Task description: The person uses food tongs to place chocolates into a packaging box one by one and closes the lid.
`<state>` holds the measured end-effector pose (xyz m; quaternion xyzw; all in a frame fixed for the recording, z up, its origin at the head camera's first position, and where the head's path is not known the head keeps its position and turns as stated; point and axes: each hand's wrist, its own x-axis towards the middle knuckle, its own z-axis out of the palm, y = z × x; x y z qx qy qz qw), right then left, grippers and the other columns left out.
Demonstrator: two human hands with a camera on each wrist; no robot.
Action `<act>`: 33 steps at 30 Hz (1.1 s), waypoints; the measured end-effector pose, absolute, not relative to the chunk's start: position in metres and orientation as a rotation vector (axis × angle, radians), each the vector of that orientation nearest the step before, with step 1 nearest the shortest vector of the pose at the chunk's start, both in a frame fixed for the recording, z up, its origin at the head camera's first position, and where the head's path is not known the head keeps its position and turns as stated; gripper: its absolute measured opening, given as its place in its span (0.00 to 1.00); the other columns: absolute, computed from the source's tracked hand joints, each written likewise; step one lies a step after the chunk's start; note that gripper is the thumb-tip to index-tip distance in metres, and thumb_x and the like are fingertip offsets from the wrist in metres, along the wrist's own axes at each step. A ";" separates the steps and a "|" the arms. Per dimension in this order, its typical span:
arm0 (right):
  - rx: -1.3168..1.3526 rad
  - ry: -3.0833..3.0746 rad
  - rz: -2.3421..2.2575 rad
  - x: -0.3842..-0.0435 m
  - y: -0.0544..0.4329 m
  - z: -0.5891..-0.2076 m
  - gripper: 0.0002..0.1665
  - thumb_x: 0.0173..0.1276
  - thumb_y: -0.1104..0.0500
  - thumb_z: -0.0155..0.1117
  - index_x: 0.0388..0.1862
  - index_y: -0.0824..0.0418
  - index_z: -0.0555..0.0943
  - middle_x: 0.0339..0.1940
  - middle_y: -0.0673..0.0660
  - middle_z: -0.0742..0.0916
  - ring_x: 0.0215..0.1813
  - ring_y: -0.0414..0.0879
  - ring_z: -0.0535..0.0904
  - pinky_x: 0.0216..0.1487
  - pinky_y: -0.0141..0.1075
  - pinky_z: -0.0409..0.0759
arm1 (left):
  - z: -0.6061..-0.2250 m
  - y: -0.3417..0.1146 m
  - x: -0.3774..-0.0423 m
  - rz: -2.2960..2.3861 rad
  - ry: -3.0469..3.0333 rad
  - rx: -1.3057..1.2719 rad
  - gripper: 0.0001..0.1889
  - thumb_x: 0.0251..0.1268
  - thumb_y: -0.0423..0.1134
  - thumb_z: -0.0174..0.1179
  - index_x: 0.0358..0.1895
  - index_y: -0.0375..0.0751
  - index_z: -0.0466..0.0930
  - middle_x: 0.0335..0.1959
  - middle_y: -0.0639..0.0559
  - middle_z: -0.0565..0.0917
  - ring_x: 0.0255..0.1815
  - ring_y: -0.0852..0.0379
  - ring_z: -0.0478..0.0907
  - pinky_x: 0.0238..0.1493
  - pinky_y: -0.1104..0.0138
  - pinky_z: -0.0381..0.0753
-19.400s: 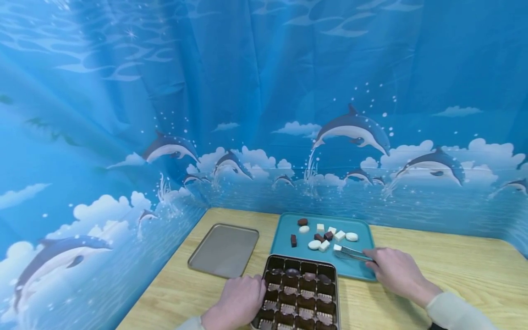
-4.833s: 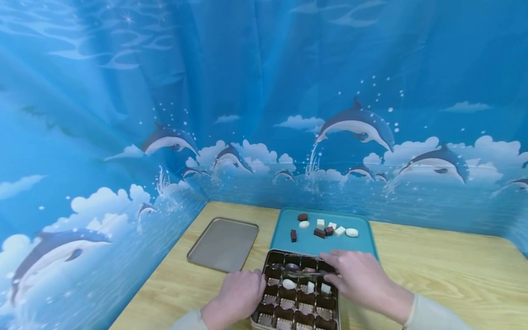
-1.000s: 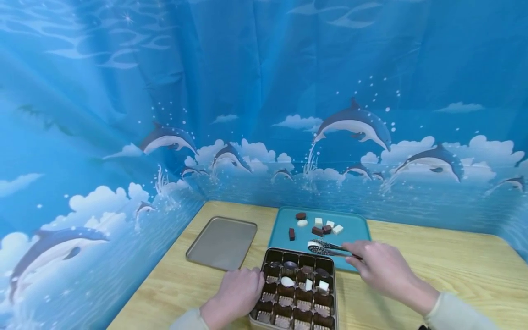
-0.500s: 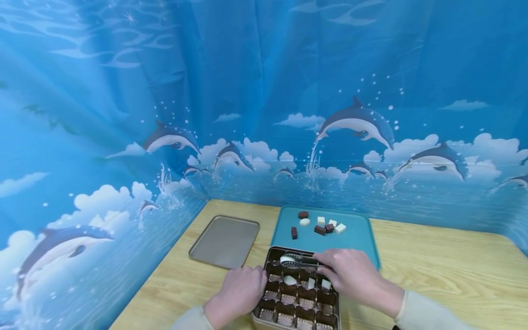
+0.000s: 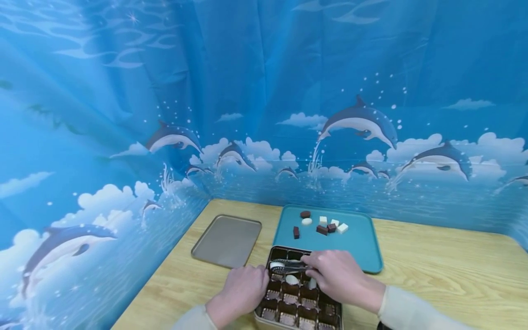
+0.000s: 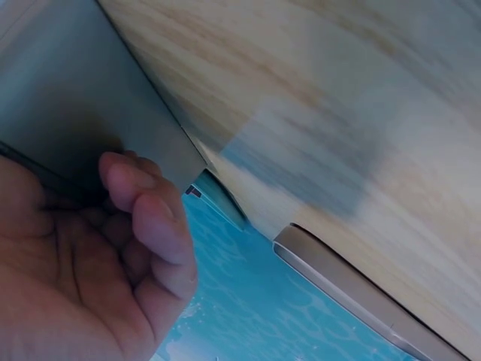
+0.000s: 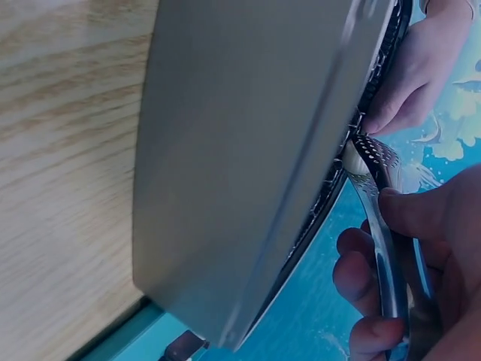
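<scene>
My right hand [image 5: 340, 277] grips metal serving tongs [image 5: 288, 266] with perforated ends over the back left of a chocolate box [image 5: 297, 290]. Between the tongs' ends is a white oval chocolate [image 5: 277, 266], also seen in the right wrist view beside the box's rim. The box has a brown insert divided into compartments. Dark pieces lie in its back row, partly hidden by the tongs. A white oval piece [image 5: 292, 279] sits in the second row, and my right hand covers part of that row. My left hand [image 5: 243, 288] holds the box's left rim with curled fingers.
Behind the box, a turquoise tray [image 5: 359, 250] bears several dark and white chocolates, such as a brown oval [image 5: 305, 214] and a white block [image 5: 342, 228]. A flat grey-brown tray [image 5: 227, 240] lies to the left. A dolphin-print curtain [image 5: 264, 114] hangs behind the wooden table [image 5: 445, 270].
Since 19.4 s ago, white pieces have appeared in the box's second row. Over the last second, the tongs moved left from the turquoise tray to the box, carrying a white oval chocolate.
</scene>
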<state>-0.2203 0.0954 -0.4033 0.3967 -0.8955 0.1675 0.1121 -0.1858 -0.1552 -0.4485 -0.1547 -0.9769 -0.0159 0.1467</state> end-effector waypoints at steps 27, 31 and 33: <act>1.093 -2.769 0.452 -0.223 0.105 -0.383 0.21 0.67 0.52 0.69 0.56 0.59 0.84 0.49 0.56 0.90 0.40 0.44 0.87 0.43 0.43 0.86 | -0.445 -0.155 -0.186 -0.074 -2.846 -0.469 0.21 0.79 0.44 0.46 0.22 0.47 0.72 0.14 0.53 0.73 0.14 0.54 0.73 0.14 0.63 0.68; 1.042 -2.789 0.485 -0.223 0.117 -0.378 0.23 0.67 0.52 0.69 0.58 0.59 0.84 0.51 0.57 0.90 0.26 0.35 0.78 0.30 0.33 0.80 | -0.446 -0.155 -0.185 -0.067 -2.841 -0.470 0.21 0.79 0.44 0.47 0.22 0.46 0.73 0.14 0.52 0.73 0.14 0.53 0.73 0.14 0.63 0.68; 1.017 -2.776 0.496 -0.223 0.124 -0.374 0.23 0.67 0.52 0.70 0.58 0.59 0.84 0.50 0.56 0.90 0.23 0.34 0.75 0.24 0.30 0.73 | -0.446 -0.155 -0.185 -0.063 -2.840 -0.467 0.20 0.79 0.44 0.47 0.22 0.46 0.73 0.14 0.52 0.73 0.15 0.53 0.73 0.14 0.62 0.69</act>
